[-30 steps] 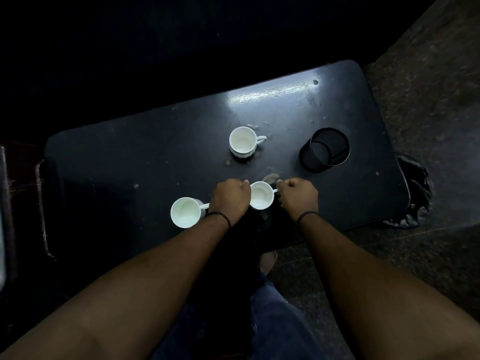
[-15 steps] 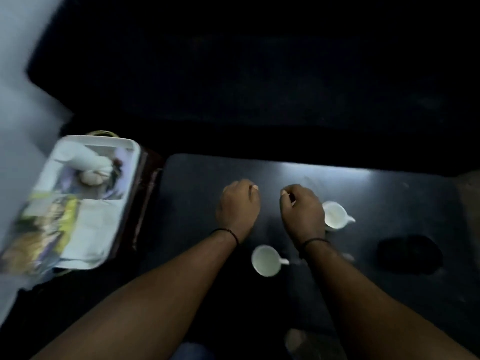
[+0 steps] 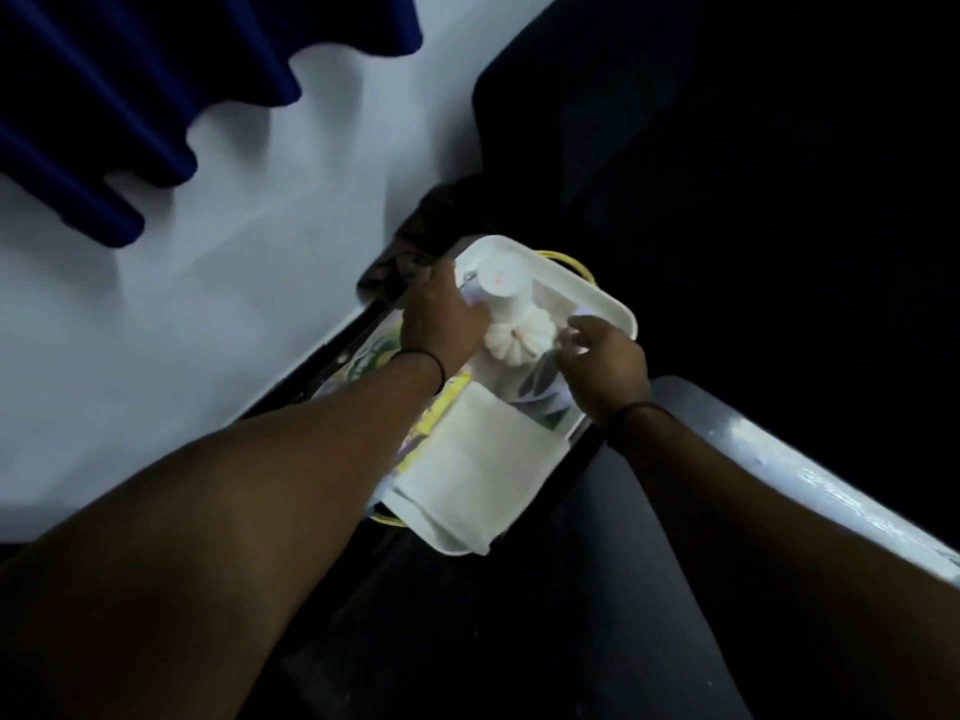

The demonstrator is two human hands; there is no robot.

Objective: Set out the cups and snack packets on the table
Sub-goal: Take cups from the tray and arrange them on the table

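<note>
Currently, item one: white tray (image 3: 608, 298), shallow and rigid, on a stand just beside the dark surface (image 3: 779, 459), whose pale edge shows at lower right.

Contents, as far as the blur allows: a white bottle-like container (image 3: 501, 291) upright at the far end; a pale, ribbed, rounded thing (image 3: 517, 340) below it, identity unclear; a flat white sheet or lid (image 3: 483, 459) over the near half; a clear film packet (image 3: 545, 392) with dark print at the right side; a yellow printed packet (image 3: 441, 407) along the left edge, mostly under my forearm. No cups in view here.

Handling, my judgement: snack packets are light, soft, crinkly, slippery on the film; contents crush easily. Best taken by a corner or a sealed edge with a pinch, not squeezed across the middle.

My left hand (image 3: 441, 319): curled at the tray's far left corner, against the bottle-like container; whether it grips anything I cannot tell. The yellow packet lies just below its wrist.

My right hand (image 3: 602, 361): fingers spread and loosely bent, holding nothing that I can make out. The clear packet lies directly under its fingertips (image 3: 569, 345), touching or nearly so.
</note>
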